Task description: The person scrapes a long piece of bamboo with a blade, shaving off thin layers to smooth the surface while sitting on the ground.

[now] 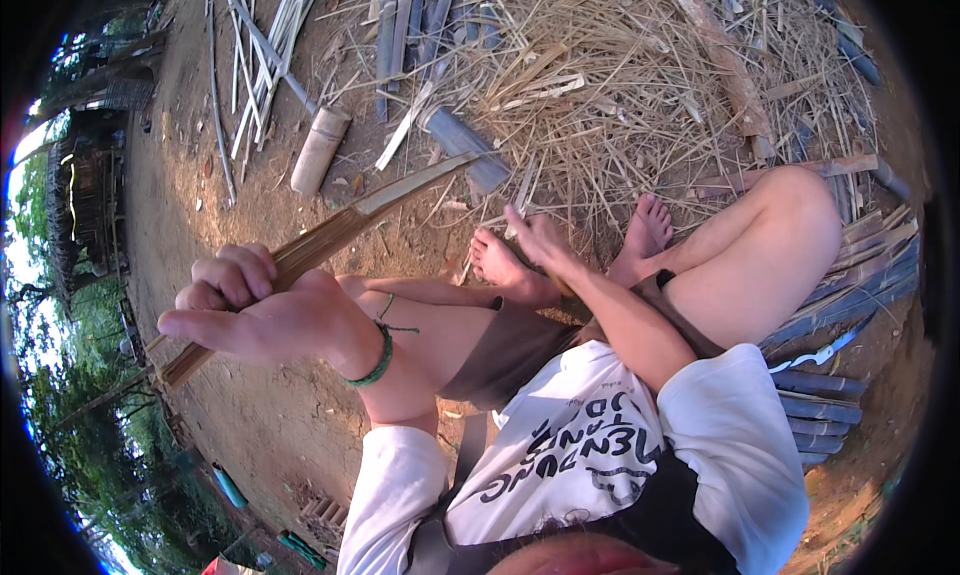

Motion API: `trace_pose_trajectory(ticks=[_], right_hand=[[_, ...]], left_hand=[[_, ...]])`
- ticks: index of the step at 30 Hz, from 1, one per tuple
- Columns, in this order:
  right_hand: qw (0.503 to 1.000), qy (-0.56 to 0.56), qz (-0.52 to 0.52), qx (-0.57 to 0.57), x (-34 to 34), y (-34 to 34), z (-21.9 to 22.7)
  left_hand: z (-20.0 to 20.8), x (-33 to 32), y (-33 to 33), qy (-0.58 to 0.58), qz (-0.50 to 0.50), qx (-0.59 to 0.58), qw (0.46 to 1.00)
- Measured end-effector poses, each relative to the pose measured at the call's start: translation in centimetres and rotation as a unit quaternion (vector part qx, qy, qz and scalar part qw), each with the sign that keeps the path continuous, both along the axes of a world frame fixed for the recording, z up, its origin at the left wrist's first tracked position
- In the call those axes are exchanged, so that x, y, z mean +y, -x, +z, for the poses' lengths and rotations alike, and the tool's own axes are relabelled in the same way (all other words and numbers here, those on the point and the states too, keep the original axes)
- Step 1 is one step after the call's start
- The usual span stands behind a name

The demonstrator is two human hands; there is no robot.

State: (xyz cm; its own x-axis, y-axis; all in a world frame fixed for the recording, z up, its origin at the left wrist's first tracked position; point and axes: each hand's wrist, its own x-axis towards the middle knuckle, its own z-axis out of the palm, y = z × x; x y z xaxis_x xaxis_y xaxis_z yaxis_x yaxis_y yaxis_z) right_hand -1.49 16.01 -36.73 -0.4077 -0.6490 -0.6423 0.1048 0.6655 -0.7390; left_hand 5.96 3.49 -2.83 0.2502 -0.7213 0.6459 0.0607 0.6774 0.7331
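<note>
My left hand (270, 310) is closed round a knife (318, 247) with a long, streaky brown wooden handle, its thumb stretched along the side. The pale, pointed blade slants up to the right, its tip over a short grey bamboo piece on the ground. Between my bent legs, above the bare feet, is my right hand (540, 240). One digit of it points up and the other fingers are curled. A thin brown thing (566, 286) shows beneath that wrist, but what the fingers hold, if anything, is hidden.
Bamboo shavings (600, 85) cover the ground ahead. A short bamboo section (321, 150) and the grey bamboo piece (468, 149) lie in front, pale strips (262, 65) at upper left. Split bamboo (850, 285) is stacked at right, with a pale blue curved object (820, 355) on it.
</note>
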Motion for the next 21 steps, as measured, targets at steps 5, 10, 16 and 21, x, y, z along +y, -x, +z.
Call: trace_pose_trajectory(ticks=[5,10,16,21], right_hand=[[0.981,0.183,0.066,0.010,-0.5,0.2,2.9],[0.998,0.030,0.019,0.059,1.9,0.9,-4.1],[0.999,0.038,0.019,0.015,-0.3,-0.2,-1.2],[0.972,0.228,0.017,-0.053,-1.5,-2.5,5.4]], left_hand=[[0.3,-0.4,0.4,-0.002,-0.015,0.039,0.999],[0.7,-0.2,0.9,-0.015,-0.018,0.044,0.999],[0.1,-0.2,0.4,0.021,-0.116,0.133,0.984],[-0.1,-1.6,-0.3,0.050,-0.069,0.032,0.996]])
